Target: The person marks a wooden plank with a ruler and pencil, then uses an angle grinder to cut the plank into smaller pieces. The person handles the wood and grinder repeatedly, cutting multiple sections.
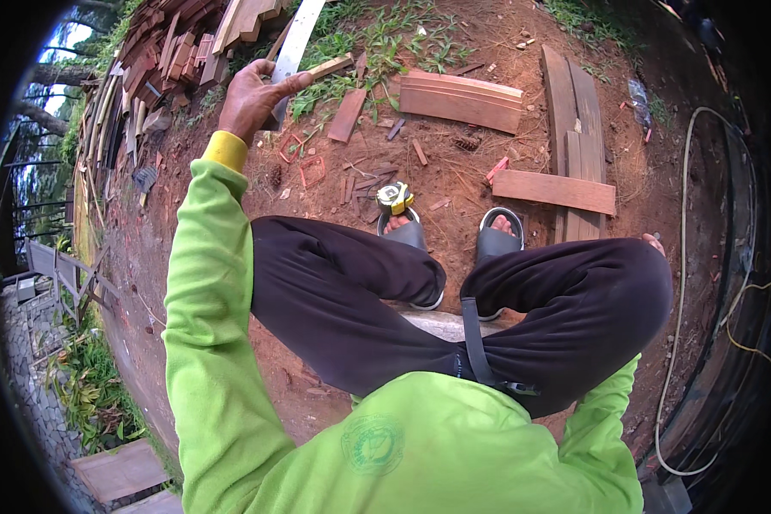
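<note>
My left hand (pixel 250 97) is raised at the upper left, its fingers closed around a long, flat, pale metal strip (pixel 298 38) that looks like a steel ruler. The strip runs up past the top edge, and its lower end shows below my thumb. Beyond my right knee only a bit of my right hand (pixel 654 243) shows; the knee hides the rest, including anything it may hold. A yellow tape measure (pixel 394 198) sits by my left sandal. Just beside my left thumb is a small wooden stick (pixel 331 66).
Cut reddish boards (pixel 461 100) lie on the dirt ahead, with a curved plank (pixel 553 191) across longer boards (pixel 584 128) at right. Wood offcuts (pixel 188 56) are piled at the upper left. A pale hose (pixel 684 231) loops along the right side.
</note>
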A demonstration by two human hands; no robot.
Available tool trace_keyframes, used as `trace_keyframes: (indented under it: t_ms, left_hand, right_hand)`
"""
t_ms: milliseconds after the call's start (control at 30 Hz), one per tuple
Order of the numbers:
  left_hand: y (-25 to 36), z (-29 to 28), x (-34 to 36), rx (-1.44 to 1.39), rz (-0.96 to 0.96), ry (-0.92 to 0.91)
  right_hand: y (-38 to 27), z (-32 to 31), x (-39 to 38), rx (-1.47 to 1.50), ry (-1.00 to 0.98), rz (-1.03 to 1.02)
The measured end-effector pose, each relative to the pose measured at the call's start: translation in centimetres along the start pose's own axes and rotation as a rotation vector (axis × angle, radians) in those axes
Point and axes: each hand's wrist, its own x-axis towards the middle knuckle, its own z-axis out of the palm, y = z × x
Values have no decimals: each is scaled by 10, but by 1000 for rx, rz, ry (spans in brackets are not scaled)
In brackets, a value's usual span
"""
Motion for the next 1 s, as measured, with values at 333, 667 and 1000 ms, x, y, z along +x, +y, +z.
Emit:
trace_keyframes:
  t_ms: [333, 667, 1000]
  left_hand:
    - [-303, 120, -233, 404, -561, -27]
    - [-308, 163, -350, 375, -630, 112]
    - [-274, 142, -481, 219, -692, 228]
  right_hand:
    - [-119, 29, 11, -74, -125, -272]
    - [-95, 18, 15, -169, -181, -171]
    - [-113, 32, 27, -291, -231, -266]
